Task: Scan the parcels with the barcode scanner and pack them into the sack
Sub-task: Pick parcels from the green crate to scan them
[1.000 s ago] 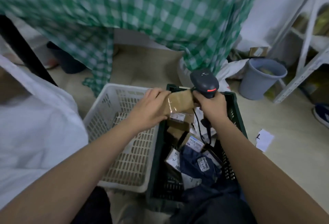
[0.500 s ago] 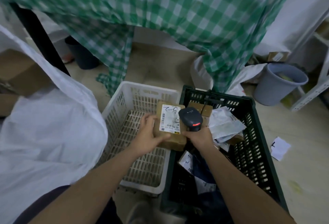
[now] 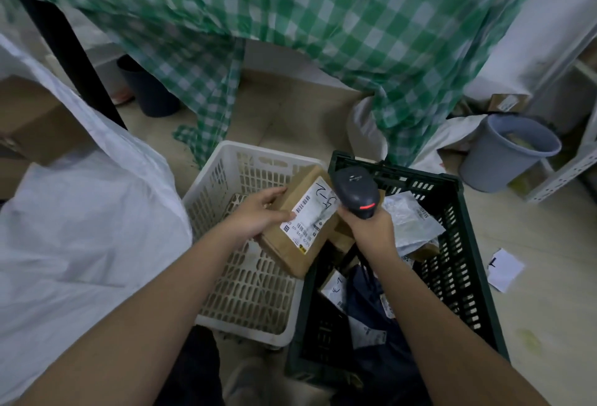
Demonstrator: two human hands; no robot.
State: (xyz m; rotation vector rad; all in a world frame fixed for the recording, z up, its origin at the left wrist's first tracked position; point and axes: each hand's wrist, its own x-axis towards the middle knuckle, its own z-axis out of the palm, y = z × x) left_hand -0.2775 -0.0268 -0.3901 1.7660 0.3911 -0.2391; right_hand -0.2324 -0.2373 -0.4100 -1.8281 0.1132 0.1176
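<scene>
My left hand (image 3: 258, 216) grips a brown cardboard parcel (image 3: 298, 241) by its left edge, above the gap between two crates. Its white shipping label (image 3: 311, 213) faces up, with barcodes and handwritten marks. My right hand (image 3: 371, 226) holds the dark barcode scanner (image 3: 355, 190) by its handle; the scanner head sits just right of the label, with a red light lit. The white sack (image 3: 80, 221) bulges at the left. More parcels (image 3: 410, 218) lie in the dark green crate (image 3: 465, 244).
A white plastic crate (image 3: 232, 160) stands between the sack and the green crate. A green checked cloth (image 3: 323, 18) hangs from a table behind. A grey bucket (image 3: 504, 153) and a metal shelf stand at the right. A paper slip (image 3: 505, 270) lies on the floor.
The parcel was turned so its label faces up, then tilted and shifted slightly right. The scanner came down beside the label. The view has swung left, bringing the sack in.
</scene>
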